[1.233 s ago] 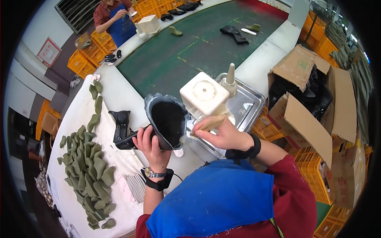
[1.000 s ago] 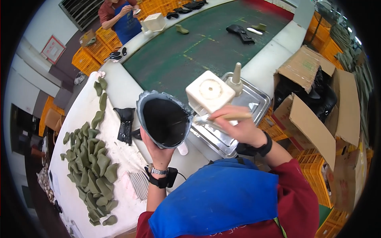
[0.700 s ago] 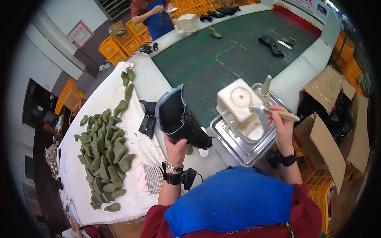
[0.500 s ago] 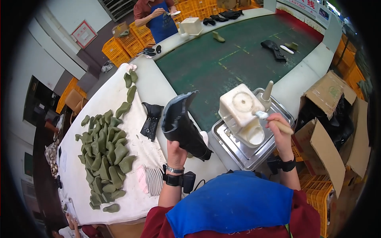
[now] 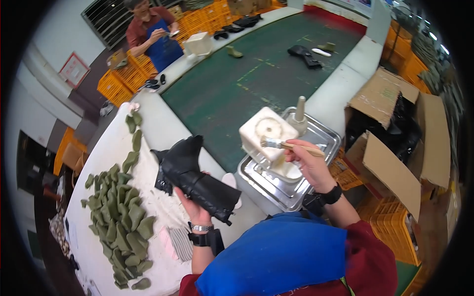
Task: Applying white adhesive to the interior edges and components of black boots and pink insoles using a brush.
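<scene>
My left hand (image 5: pixel 196 206) is closed round a black leather boot (image 5: pixel 197 183), held tilted above the white table. Its broad end points to the upper left, and the other end slopes down to the right. Between the fingers of my right hand (image 5: pixel 312 166) is the wooden handle of a brush (image 5: pixel 307 148). Its bristles appear in front of a boxy white container (image 5: pixel 261 129) with an open mouth holding white stuff; whether they touch it I cannot tell. The container stands on a metal tray (image 5: pixel 259 193). Another black boot (image 5: pixel 162 181) lies partly hidden behind the held one.
Many olive-green shoe lasts (image 5: pixel 118 217) are heaped on the white cloth at left. A white cone-topped bottle (image 5: pixel 299 116) stands on the tray. Open cardboard boxes (image 5: pixel 390 163) sit at right. Across the green belt (image 5: pixel 237 84), another person (image 5: pixel 153 37) works in a blue apron.
The boot in my left hand has been turned over, hiding its opening and showing its outer side. My right hand has swung the brush so its bristles face the container's front. My view has shifted right.
</scene>
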`<state>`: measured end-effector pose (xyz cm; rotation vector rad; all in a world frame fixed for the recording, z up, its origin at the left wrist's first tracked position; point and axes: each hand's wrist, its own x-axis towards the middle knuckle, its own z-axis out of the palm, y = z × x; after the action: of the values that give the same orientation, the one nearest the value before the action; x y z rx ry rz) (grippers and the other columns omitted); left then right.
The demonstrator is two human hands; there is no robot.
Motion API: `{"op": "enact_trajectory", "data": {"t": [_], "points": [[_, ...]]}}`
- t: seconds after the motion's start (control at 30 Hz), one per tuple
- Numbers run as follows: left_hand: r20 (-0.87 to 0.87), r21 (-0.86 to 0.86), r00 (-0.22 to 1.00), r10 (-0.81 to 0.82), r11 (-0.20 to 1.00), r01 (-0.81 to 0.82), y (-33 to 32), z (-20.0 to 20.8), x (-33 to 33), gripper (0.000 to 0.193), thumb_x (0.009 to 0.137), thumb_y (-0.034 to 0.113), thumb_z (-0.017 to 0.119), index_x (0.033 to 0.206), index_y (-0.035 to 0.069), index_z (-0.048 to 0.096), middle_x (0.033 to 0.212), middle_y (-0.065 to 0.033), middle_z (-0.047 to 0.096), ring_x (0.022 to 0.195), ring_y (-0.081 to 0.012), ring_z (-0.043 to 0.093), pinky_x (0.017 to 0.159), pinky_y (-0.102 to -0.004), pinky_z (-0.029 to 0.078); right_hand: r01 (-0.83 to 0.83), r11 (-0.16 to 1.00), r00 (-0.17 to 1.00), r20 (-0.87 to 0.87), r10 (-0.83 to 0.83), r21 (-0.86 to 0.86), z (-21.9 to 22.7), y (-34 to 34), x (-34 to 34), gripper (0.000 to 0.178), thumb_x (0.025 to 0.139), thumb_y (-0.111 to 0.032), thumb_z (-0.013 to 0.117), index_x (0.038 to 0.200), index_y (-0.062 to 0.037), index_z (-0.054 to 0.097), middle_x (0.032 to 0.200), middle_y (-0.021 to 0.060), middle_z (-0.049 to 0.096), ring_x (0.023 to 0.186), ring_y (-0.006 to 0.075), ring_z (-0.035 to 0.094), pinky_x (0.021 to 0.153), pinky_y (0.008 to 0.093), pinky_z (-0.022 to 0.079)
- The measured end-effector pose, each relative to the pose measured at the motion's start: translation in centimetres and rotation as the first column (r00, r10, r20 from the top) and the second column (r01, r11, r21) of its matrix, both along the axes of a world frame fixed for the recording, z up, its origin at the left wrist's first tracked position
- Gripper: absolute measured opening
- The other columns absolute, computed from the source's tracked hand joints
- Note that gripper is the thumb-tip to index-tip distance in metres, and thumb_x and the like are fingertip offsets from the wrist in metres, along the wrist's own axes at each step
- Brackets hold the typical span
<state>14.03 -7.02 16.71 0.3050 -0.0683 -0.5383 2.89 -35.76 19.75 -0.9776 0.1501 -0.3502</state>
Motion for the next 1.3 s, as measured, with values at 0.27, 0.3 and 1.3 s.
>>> {"op": "enact_trajectory", "data": {"t": [0.27,0.3,1.3], "points": [[-0.037,0.132,0.995,0.095,0.987,-0.090,-0.2,0.5,-0.8,0.069,0.080,0.056,0.053,0.121,0.001,0.045,0.119,-0.0136,0.052,0.109,-0.0278,0.050,0.098,-0.0414,0.036,0.034,0.903,0.993,-0.118,0.019,0.429,-2.3,-1.4,0.1,0.035,0.093,-0.034,0.046,0.106,-0.0028,0.055,0.083,0.0039,0.058,0.064,0.0090,0.050,0.066,0.0259,0.044],[-0.042,0.138,0.995,0.085,0.987,-0.079,0.1,0.2,-0.7,0.068,0.081,0.055,0.053,0.121,0.001,0.046,0.120,-0.0131,0.052,0.109,-0.0277,0.049,0.098,-0.0414,0.036,0.043,0.899,0.991,-0.135,0.018,0.436,-2.8,-1.7,0.0,0.035,0.093,-0.034,0.046,0.106,-0.0045,0.056,0.081,0.0026,0.058,0.063,0.0084,0.049,0.065,0.0259,0.044],[-0.198,0.053,0.979,0.036,0.998,-0.026,0.4,-1.3,-0.2,0.065,0.078,0.041,0.064,0.127,0.007,0.039,0.128,-0.0089,0.045,0.118,-0.0252,0.042,0.098,-0.0458,0.035,0.301,0.952,0.954,-0.026,-0.300,0.053,-0.9,-3.5,-0.8,0.025,0.096,-0.024,0.041,0.111,-0.0054,0.049,0.071,-0.0007,0.045,0.060,0.0066,0.039,0.053,0.0203,0.034]]}}
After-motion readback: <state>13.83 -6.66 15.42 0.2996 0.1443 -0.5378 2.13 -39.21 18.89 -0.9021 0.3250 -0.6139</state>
